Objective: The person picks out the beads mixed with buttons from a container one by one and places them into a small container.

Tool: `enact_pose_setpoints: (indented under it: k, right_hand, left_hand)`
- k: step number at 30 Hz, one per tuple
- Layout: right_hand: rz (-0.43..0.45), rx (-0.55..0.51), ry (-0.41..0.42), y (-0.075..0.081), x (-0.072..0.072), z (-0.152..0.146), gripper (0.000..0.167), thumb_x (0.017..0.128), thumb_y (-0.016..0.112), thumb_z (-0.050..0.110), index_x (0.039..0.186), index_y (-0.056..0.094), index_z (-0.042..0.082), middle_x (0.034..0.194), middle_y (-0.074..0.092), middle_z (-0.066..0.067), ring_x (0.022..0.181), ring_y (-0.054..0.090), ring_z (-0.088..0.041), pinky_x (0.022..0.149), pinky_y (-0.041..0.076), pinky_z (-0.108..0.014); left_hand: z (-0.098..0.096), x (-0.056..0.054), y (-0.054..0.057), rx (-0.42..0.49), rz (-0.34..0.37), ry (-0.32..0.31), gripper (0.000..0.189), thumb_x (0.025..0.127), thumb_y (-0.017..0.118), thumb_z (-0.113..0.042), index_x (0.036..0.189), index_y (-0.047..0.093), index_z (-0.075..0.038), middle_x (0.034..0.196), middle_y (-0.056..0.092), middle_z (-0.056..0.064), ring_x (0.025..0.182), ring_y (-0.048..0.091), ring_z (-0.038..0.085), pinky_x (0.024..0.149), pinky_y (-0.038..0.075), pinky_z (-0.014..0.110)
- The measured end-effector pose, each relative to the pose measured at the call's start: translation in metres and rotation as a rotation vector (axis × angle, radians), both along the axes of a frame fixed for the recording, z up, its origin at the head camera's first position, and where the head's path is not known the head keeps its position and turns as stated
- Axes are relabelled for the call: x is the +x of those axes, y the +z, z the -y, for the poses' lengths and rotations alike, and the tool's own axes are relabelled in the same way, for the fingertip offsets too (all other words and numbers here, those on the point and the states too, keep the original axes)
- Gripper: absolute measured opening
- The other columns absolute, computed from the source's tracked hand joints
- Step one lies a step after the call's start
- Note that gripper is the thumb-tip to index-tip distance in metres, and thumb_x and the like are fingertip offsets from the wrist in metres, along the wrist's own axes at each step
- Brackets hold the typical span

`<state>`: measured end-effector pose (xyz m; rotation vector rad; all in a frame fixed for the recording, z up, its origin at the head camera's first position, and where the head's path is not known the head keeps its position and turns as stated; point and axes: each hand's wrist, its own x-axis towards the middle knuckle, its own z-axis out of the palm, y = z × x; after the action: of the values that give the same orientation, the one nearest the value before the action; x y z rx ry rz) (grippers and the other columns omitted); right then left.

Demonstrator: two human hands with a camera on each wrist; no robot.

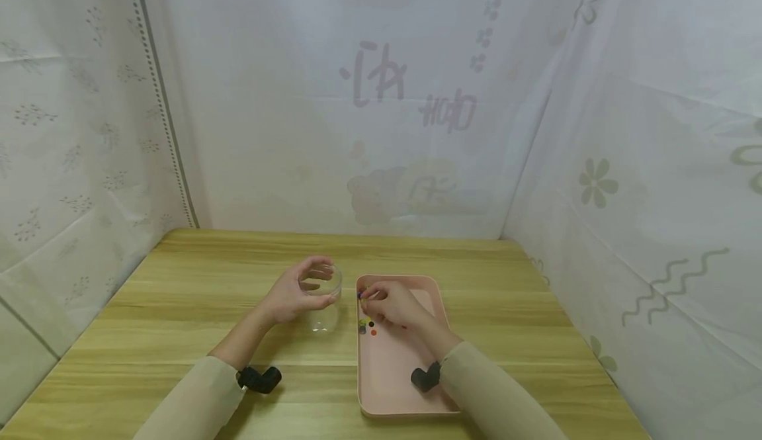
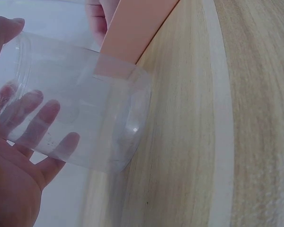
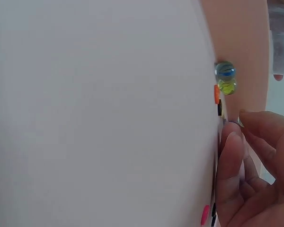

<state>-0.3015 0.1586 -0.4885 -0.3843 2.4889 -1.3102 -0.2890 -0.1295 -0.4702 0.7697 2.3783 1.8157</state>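
Glass marbles are seen in a pink tray, lying along the inside of the wall nearer the left hand; two, one blue-streaked and one yellow, are plainly counted. At the fingertips of the right hand, a small glassy piece seems to be pinched; it is mostly covered, so whether it is a third marble cannot be settled. Near the marbles, small flat discs are found: one orange, one pink and at least three black are made out, and further specks of colour by the fingers are too small to be counted.

One clear plastic jar is gripped near its rim by the left hand, mouth up, just beside the tray. No marble or disc is seen inside it, so the work is judged to be at an early stage: one piece is apparently taken up, while the two marbles and the discs are left in the tray.

Farther out, one wood-grained worktop is shown beneath everything. Two black wrist devices are worn, one per arm, by two pale sleeves. Patterned white cloth is hung around three sides.
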Motion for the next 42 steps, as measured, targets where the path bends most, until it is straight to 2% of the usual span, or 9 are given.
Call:
enact_pose_setpoints:
  k: [5,9,14,22,28,33,39,42]
  right_hand:
    - [-0.011,0.017,-0.025,0.003,0.000,-0.003,0.021,0.103,0.077,0.026,0.122,0.079,0.017,0.099,0.077,-0.005,0.076,0.072,-0.017,0.058,0.055,-0.030]
    - [-0.033,0.010,-0.033,0.006,-0.001,-0.008,0.021,0.103,0.077,0.027,0.122,0.080,0.020,0.104,0.077,-0.005,0.075,0.071,-0.018,0.059,0.056,-0.032]
    - [-0.010,-0.021,-0.064,0.010,0.000,-0.015,0.026,0.104,0.078,0.034,0.127,0.079,0.022,0.108,0.075,-0.006,0.077,0.072,-0.020,0.066,0.060,-0.033]
    - [-0.014,-0.056,-0.102,0.016,0.009,-0.022,0.027,0.103,0.078,0.035,0.127,0.078,0.022,0.107,0.075,-0.006,0.077,0.072,-0.021,0.062,0.058,-0.034]
    - [-0.066,-0.116,-0.104,0.017,0.009,-0.027,0.026,0.104,0.078,0.033,0.125,0.079,0.018,0.103,0.074,-0.018,0.076,0.074,-0.029,0.061,0.057,-0.031]
    - [-0.070,-0.114,-0.115,0.023,0.005,-0.029,0.029,0.103,0.078,0.037,0.128,0.079,0.021,0.109,0.075,-0.019,0.080,0.074,-0.032,0.066,0.061,-0.037]
    - [-0.077,-0.143,-0.078,0.033,0.000,-0.030,0.031,0.106,0.075,0.032,0.134,0.076,0.018,0.112,0.074,-0.021,0.084,0.073,-0.025,0.076,0.065,-0.048]
    - [-0.085,-0.154,-0.060,0.040,0.000,-0.030,0.034,0.107,0.072,0.028,0.139,0.074,0.014,0.114,0.072,-0.026,0.086,0.073,-0.033,0.076,0.065,-0.052]
  left_hand:
    - [-0.001,0.000,-0.001,-0.006,-0.018,0.009,0.068,0.089,0.088,-0.018,0.149,0.057,-0.012,0.143,0.066,0.020,0.137,0.061,0.054,0.110,0.056,0.066]
    - [-0.001,0.000,-0.001,-0.013,-0.023,0.012,0.068,0.089,0.088,-0.019,0.149,0.057,-0.012,0.143,0.066,0.020,0.137,0.061,0.055,0.110,0.056,0.066]
    - [-0.001,0.000,0.000,-0.012,-0.015,0.007,0.072,0.089,0.088,-0.019,0.152,0.054,-0.005,0.144,0.066,0.020,0.137,0.061,0.055,0.110,0.056,0.065]
    - [-0.001,-0.001,-0.001,-0.015,-0.015,0.002,0.074,0.089,0.088,-0.019,0.153,0.053,-0.003,0.144,0.065,0.020,0.137,0.061,0.054,0.111,0.055,0.067]
    - [-0.001,0.000,-0.001,-0.016,-0.019,0.000,0.071,0.090,0.088,-0.020,0.152,0.055,-0.007,0.144,0.066,0.019,0.137,0.061,0.054,0.112,0.054,0.068]
    - [-0.001,0.000,-0.002,-0.017,-0.019,0.005,0.069,0.090,0.088,-0.020,0.150,0.056,-0.012,0.144,0.066,0.019,0.137,0.062,0.052,0.112,0.054,0.068]
    - [0.000,0.001,-0.001,-0.016,-0.017,0.013,0.070,0.090,0.088,-0.018,0.151,0.055,-0.009,0.144,0.065,0.019,0.138,0.061,0.054,0.110,0.056,0.065]
    - [0.000,0.001,-0.001,-0.016,-0.013,0.016,0.069,0.090,0.088,-0.018,0.150,0.056,-0.011,0.145,0.065,0.019,0.138,0.061,0.054,0.109,0.058,0.062]
